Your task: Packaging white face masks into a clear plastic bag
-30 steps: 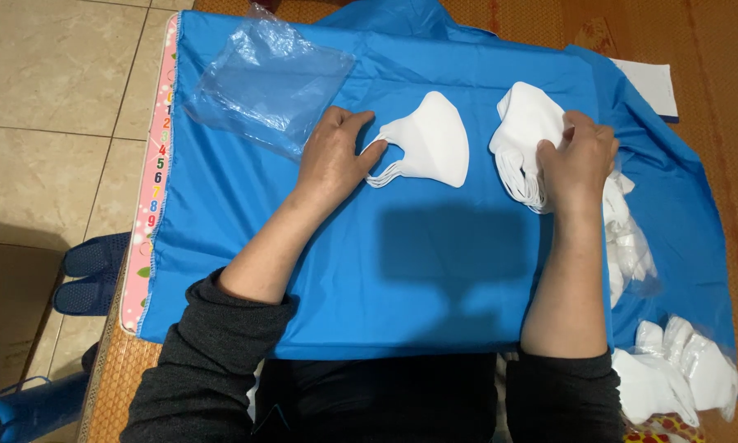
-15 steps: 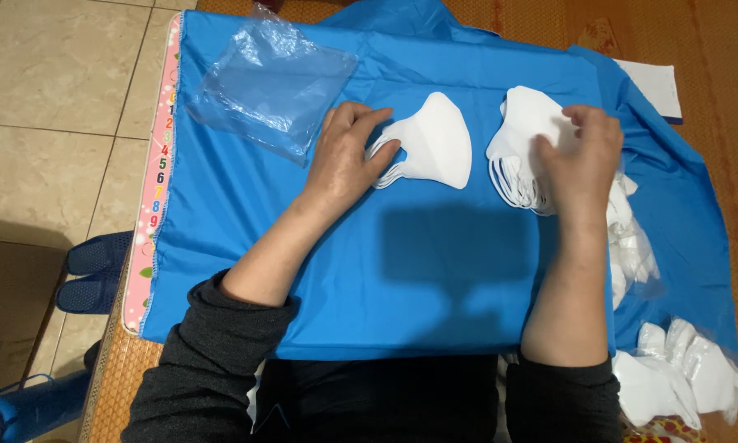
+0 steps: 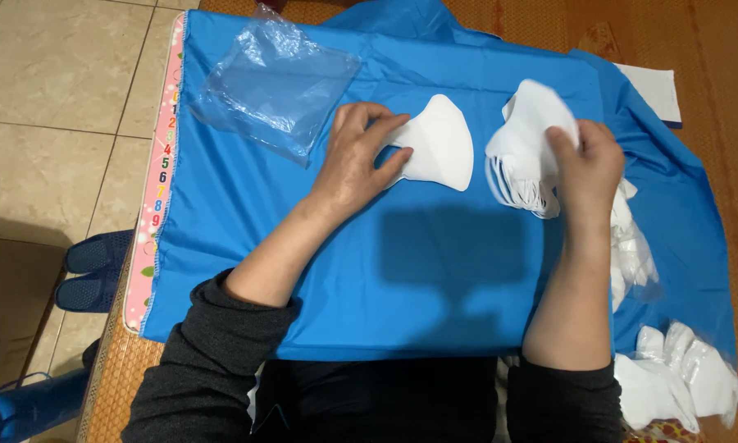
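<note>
Raised since prev frame, right hand pinches mask stack (clear bag top-left); left hand flat, fingers spread, on single mask.

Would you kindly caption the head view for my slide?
Left hand presses a folded white mask onto blue cloth; right hand grips a mask stack.

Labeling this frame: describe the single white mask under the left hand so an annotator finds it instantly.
Start at the blue cloth covering the table. Near its top middle, the left hand presses on one folded white mask lying flat. Unlike the fanned stack of masks gripped by the right hand beside it, it is a single piece, lying apart from the stack.
</note>
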